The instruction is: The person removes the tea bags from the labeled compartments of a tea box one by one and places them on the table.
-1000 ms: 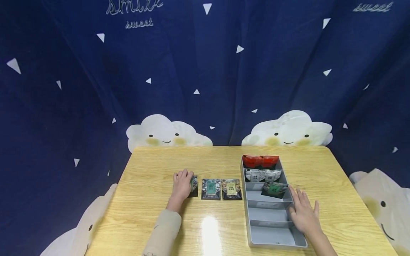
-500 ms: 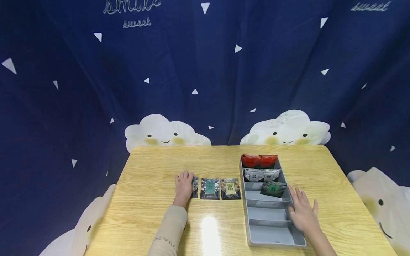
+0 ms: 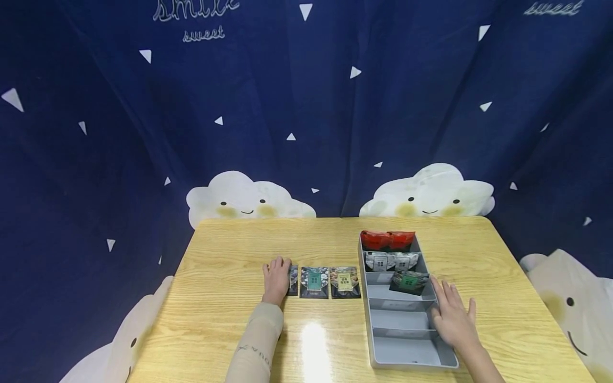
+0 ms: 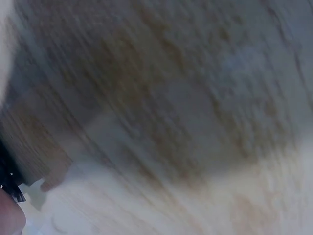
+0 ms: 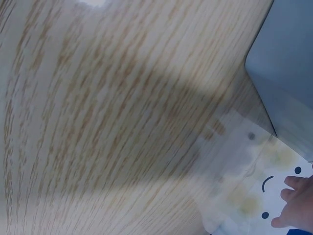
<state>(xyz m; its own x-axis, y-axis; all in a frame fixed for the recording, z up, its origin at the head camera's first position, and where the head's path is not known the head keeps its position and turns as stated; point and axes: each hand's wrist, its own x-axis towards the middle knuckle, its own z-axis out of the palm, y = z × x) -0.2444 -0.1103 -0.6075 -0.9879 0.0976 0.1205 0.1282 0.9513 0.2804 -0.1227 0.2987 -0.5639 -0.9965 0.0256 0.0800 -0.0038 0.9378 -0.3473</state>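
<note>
My left hand (image 3: 276, 281) lies over the left part of a dark packet (image 3: 293, 282), whose right strip shows beside the fingers. In the left wrist view a fingertip (image 4: 10, 215) sits right below the dark packet's edge (image 4: 9, 171); I cannot tell whether the fingers pinch it. A packet with a teal label (image 3: 314, 283) and one with a yellow label (image 3: 345, 283) lie to its right. My right hand (image 3: 454, 316), fingers extended, rests at the right wall of a grey divided tray (image 3: 367, 340).
Red packets (image 3: 388, 241) fill the tray's far compartment, silver-white packets (image 3: 391, 261) the second. A dark packet with a green label (image 3: 409, 282) leans in the third. Wooden table (image 3: 230, 239) surrounds everything, with a dark blue curtain (image 3: 287, 106) behind.
My left hand has shifted slightly right, and the dark packet beside it has slid nearer the teal-labelled one. The right hand and the tray stay as they were.
</note>
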